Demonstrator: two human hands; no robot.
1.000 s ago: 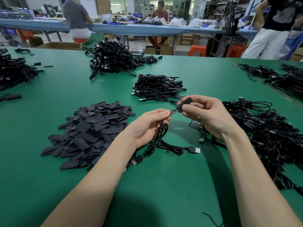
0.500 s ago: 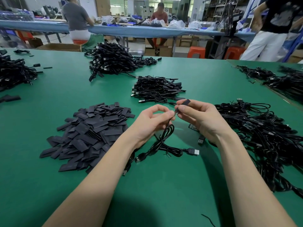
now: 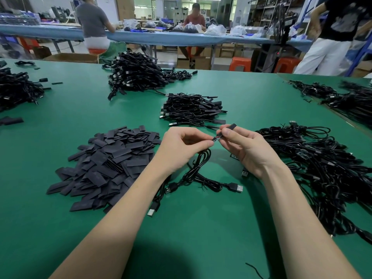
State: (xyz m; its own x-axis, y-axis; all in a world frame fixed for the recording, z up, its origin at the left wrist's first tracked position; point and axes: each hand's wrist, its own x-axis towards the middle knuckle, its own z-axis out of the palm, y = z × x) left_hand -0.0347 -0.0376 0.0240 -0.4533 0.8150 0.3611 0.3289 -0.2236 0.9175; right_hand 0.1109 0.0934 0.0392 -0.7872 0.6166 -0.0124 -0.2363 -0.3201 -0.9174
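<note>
My left hand pinches the end of a black USB cable at its small circuit board. The cable loops down onto the green table, its plug lying flat. My right hand pinches a flat black sleeve between thumb and fingers, its lower end against the board. The hands almost touch above the table's middle.
A heap of flat black sleeves lies to the left. Piles of black cables sit ahead, further back, at the right and at the far left. People stand and sit at a blue table behind.
Both hands have drawn a little closer together, and the black sleeve now stands more upright against the cable's board. The cable loop on the table has barely shifted.
</note>
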